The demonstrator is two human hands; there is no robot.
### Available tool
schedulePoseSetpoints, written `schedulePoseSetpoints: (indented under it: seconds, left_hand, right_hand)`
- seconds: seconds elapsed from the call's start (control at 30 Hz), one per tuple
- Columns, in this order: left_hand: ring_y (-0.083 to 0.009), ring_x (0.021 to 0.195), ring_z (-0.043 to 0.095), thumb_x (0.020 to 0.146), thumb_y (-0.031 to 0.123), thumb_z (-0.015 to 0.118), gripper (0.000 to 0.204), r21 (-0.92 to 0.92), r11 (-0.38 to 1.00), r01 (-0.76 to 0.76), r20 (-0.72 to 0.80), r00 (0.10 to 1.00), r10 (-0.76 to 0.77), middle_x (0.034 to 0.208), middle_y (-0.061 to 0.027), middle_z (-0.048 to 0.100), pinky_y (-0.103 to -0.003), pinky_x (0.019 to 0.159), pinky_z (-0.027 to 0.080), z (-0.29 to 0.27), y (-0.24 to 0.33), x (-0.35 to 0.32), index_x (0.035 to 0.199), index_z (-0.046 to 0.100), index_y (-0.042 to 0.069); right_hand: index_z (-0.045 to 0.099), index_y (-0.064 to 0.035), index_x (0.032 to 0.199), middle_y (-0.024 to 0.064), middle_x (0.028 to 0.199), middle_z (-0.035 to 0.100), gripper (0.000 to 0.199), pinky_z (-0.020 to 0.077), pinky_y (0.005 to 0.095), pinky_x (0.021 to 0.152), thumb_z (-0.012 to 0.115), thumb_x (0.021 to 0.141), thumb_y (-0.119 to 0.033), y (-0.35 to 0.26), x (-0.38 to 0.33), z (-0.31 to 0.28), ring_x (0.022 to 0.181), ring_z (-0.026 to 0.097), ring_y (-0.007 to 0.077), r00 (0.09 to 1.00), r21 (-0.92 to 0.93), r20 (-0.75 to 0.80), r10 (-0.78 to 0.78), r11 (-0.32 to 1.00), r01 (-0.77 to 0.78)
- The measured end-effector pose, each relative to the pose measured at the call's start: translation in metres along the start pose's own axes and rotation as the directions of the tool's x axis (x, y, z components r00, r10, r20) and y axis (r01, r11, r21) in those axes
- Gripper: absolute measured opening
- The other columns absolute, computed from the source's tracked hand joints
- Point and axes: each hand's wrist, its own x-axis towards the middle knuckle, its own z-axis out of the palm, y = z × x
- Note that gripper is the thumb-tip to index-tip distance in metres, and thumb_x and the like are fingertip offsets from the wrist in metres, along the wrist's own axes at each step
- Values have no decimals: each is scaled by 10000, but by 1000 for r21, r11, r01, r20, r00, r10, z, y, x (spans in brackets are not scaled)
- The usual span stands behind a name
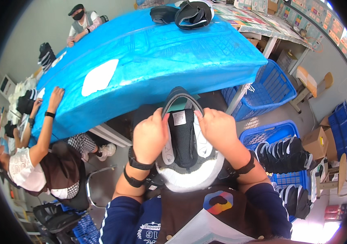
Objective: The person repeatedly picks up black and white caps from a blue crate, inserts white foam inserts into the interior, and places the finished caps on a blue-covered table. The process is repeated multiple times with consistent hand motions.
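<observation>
**Two hands hold a shoe open over the lap**

A black and white shoe (185, 152) sits upright in the person's lap, just off the near edge of the blue-covered desk (153, 57), toe toward the body. The left hand (149, 136) and right hand (218, 130) each clasp one side of the collar, thumbs hooked over the rim, apparently spreading the opening so the inside shows. Each grip is closed narrowly on the shoe. A white insole (99, 77) lies mid-desk; black shoes (183, 14) rest at its far edge. Blue crates of shoes (281, 156) stand on the floor to the right.
</observation>
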Motion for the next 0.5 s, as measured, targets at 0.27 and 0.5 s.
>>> schedulePoseSetpoints:
  seconds: [0.27,0.5]
  left_hand:
    - [-293,501,589,855,140,601,283,-76,993,-85,13,996,87,575,-152,573,-364,476,476,4,35,-8,1015,587,-93]
    - [-280,611,547,581,-60,569,659,-50,966,-252,-175,955,240,676,-116,538,-360,561,451,-31,13,-11,1239,537,-35]
  right_hand:
    - [507,-91,625,61,541,495,288,441,349,450,614,855,-229,-33,-12,-11,498,551,245,995,18,-34,-98,995,99]
    - [605,52,1026,80,647,531,403,461,342,536,660,653,-90,11,-22,-38,582,563,252,975,134,-197,-103,982,131]
